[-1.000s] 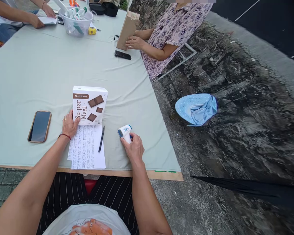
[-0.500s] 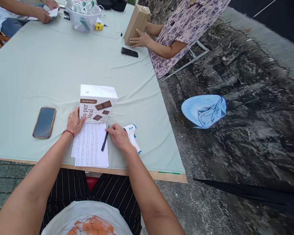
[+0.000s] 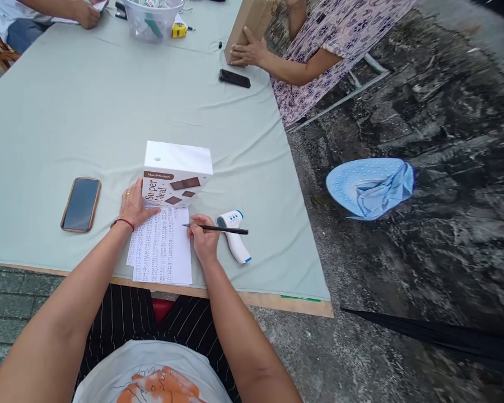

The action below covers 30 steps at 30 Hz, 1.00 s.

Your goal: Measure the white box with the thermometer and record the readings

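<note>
My right hand holds a black pen between its fingers, its tip to the left at the edge of some printed paper sheets. My left hand lies against the left side of a white carton marked "NutriMotion Su-per Meal", fingers stretched and thumb out over the paper. The carton stands on the table at the top of the sheets, hiding their upper part. Just right of my right hand rests a white and blue infrared thermometer, partly behind the pen.
To the left lies a phone. Across the table, another person's hand rests on a brown box near a black object. A clear basket and yellow tape measure sit farther back. A blue hat is off the right side.
My right hand has picked up the pen from the paper and turned it sideways. My left thumb has slid from the carton's front to the paper. The view has shifted slightly.
</note>
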### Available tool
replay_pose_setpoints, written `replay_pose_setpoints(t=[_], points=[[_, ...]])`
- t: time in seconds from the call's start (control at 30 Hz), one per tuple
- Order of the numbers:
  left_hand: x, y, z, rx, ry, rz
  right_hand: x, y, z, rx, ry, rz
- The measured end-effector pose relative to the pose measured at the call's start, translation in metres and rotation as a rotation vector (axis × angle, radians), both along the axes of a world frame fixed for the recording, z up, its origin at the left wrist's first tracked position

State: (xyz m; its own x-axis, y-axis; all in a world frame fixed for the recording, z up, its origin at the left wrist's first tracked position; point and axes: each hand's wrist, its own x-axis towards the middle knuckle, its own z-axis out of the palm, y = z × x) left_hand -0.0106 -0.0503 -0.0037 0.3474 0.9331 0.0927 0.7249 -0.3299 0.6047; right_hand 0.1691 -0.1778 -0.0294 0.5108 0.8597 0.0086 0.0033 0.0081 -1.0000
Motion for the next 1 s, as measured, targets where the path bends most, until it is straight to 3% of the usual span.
replay_pose_setpoints(t=[0.27, 1.0], points=[[0.0030, -0.0020, -0.0022, 0.009, 0.021, 0.007, -0.0106, 0.0088, 0.0008, -0.133, -0.086, -0.061], [0.0055, -0.0041, -0.0043, 0.027, -0.002, -0.008, -0.0110, 0.0066, -0.0015, -0.176, -0.210, -0.003]])
